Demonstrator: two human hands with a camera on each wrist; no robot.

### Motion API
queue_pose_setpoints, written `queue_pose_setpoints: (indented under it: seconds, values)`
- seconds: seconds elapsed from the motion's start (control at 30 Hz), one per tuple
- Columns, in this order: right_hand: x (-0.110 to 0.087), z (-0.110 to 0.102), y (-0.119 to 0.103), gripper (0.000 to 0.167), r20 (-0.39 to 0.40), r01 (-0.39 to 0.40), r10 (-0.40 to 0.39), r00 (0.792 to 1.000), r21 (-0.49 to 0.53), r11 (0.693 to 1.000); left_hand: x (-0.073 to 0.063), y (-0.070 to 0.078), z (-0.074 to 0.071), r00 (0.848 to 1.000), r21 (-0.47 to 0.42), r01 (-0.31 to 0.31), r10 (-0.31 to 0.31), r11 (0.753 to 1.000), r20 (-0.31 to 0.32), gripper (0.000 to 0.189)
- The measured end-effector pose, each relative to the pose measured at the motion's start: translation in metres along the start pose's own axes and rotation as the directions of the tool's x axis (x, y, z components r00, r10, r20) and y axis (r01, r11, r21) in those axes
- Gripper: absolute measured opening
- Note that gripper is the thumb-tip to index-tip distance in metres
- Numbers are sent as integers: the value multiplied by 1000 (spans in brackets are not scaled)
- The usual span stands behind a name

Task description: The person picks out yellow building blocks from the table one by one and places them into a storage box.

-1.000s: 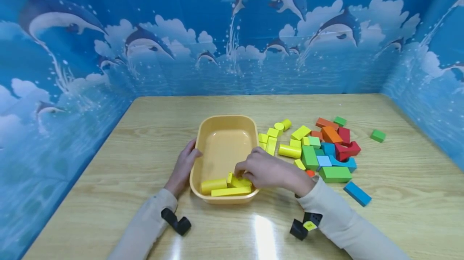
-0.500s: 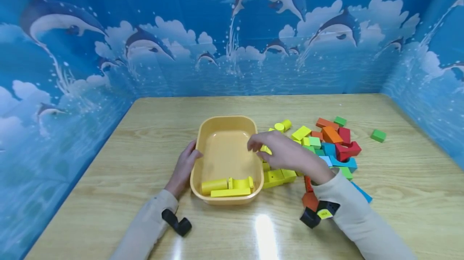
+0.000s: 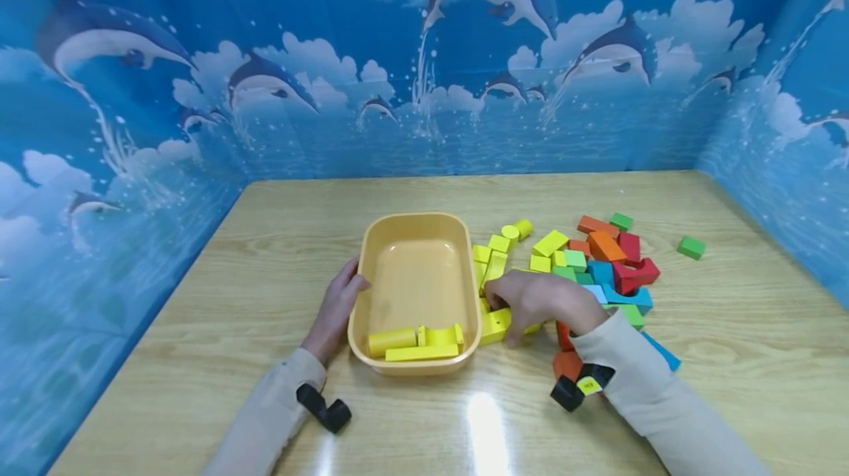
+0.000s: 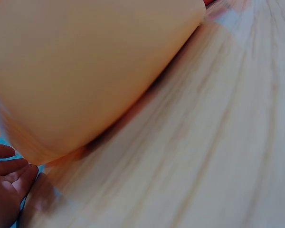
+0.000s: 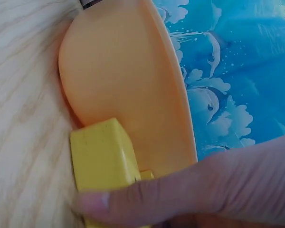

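Yellow block (image 5: 102,156): where's it sitting, any writing on it?

It's lying low over the table (image 3: 199,387), just outside the tray (image 3: 411,255), by its right wall toward the near corner. Can't tell if it's resting or lifted. It's showing a small dark dot on one face. Yellow label (image 3: 588,385) is riding on the black right wrist mount (image 3: 601,374); marks too small to read.

Which way is it pointing?

Visible end is facing the tray wall; touching or not, can't tell. Hand's covering the rest, so I'm not calling the long axis.

Hands?

Right hand (image 3: 540,299) is pinching the block: thumb lying along its face, fingers curling over the far side, tips hidden. Left hand (image 3: 334,308) is gripping the tray's left rim, thumb over the top.

Tray?

Long axis running near to far. By the near wall: yellow cylinder (image 3: 391,341) lying roughly left-right, yellow bar (image 3: 422,352) running left-right in front, notched block (image 3: 440,336) sitting beside the cylinder.

Surroundings?

More yellow blocks (image 3: 494,268) are lining the tray's right side, mixed-colour pile (image 3: 603,270) spreading beyond, one green block (image 3: 691,247) lying apart. Dolphin backdrop (image 3: 424,137) is hanging behind.
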State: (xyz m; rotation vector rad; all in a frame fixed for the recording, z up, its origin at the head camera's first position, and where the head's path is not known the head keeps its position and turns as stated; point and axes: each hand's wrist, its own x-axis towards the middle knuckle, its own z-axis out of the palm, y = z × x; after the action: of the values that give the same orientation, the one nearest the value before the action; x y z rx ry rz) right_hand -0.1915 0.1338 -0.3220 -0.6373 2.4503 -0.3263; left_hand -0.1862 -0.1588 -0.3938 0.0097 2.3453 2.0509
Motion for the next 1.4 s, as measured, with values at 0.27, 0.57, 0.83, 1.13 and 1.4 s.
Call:
queue_pose_setpoints:
  seconds: [0.27, 0.57, 0.83, 1.13, 1.4]
  values:
    - [2, 0, 3, 29, -11, 8, -8, 1000, -11, 1000, -1, -1, 0, 1000, -21, -14, 14, 1000, -3, 59]
    - [-15, -31, 25, 28, -107, 221, -225, 969, -46, 974, 0, -1, 2, 1000, -19, -9, 9, 1000, 2, 58]
    - [-17, -54, 3, 36, -362, 275, -288, 886, -89, 957, 0, -1, 1, 1000, 14, 2, -2, 1000, -3, 60]
    - [35, -4, -73, 36, -456, 222, -299, 838, -215, 951, -1, 0, 1, 1000, 15, 20, -20, 1000, 0, 60]
    - [61, 22, -93, 34, -275, 251, -306, 912, -216, 944, 0, 1, 1, 999, -1, 53, -53, 999, 4, 61]
